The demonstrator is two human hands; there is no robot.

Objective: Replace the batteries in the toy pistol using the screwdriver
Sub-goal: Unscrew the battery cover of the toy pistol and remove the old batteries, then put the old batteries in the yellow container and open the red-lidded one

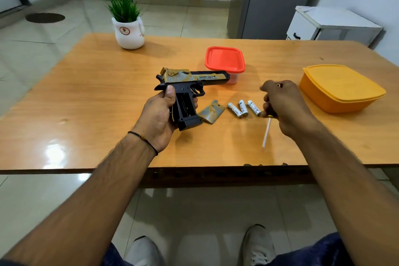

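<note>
I am gripping the toy pistol [190,81] by its handle in my left hand [160,114] at the centre of the frame, with the barrel pointing right. The battery compartment [186,107] in the handle is facing me, open, and I am judging it empty. Its cover [211,112] is lying on the table [86,93] just right of the handle. My right hand [285,103] is holding the screwdriver [266,133], with its pale shaft pointing toward the lower edge of the frame. The three batteries [243,107] are lying side by side between the cover and my right hand, their long axes running upper left to lower right, the rightmost just beside my right fingers. That hand is nearer, but the tool is occupying it.
</note>
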